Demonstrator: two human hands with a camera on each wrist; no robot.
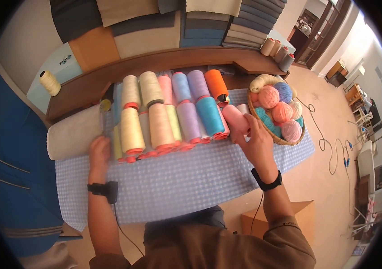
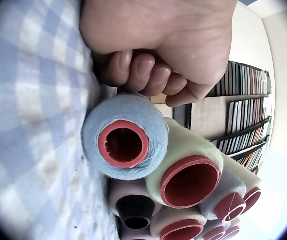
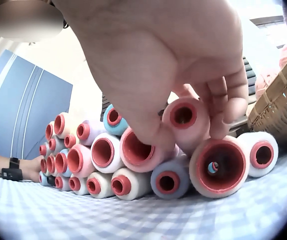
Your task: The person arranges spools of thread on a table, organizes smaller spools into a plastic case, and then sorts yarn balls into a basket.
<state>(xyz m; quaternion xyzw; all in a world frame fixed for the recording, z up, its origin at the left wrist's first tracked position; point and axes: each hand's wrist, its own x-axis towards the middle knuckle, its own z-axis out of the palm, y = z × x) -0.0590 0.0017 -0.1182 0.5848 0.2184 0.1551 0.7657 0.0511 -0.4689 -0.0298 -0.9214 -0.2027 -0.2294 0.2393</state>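
Observation:
My right hand (image 1: pixel 258 142) grips a pink thread cone (image 3: pixel 187 131) at the right end of a stack of cones, thumb on one side and fingers on the other. That cone lies on top of lower ones, close over a wide-mouthed cone (image 3: pixel 219 167) and a white cone (image 3: pixel 270 155). At the stack's left end my left hand (image 1: pixel 98 154) is by the tablecloth, its fingers curled in with nothing seen inside them. Its knuckles and fingertips are right beside a light blue cone (image 2: pixel 156 127) in the bottom row. Next to that is a pale green cone (image 2: pixel 181 145).
A wicker basket (image 1: pixel 275 141) of yarn balls stands right of the stack. A white cloth roll (image 1: pixel 74 134) lies at the left on the checked tablecloth (image 1: pixel 164 188). Behind runs a brown ledge (image 1: pixel 177 59) with fabric swatches above; a cream cone (image 1: pixel 49 83) stands far left.

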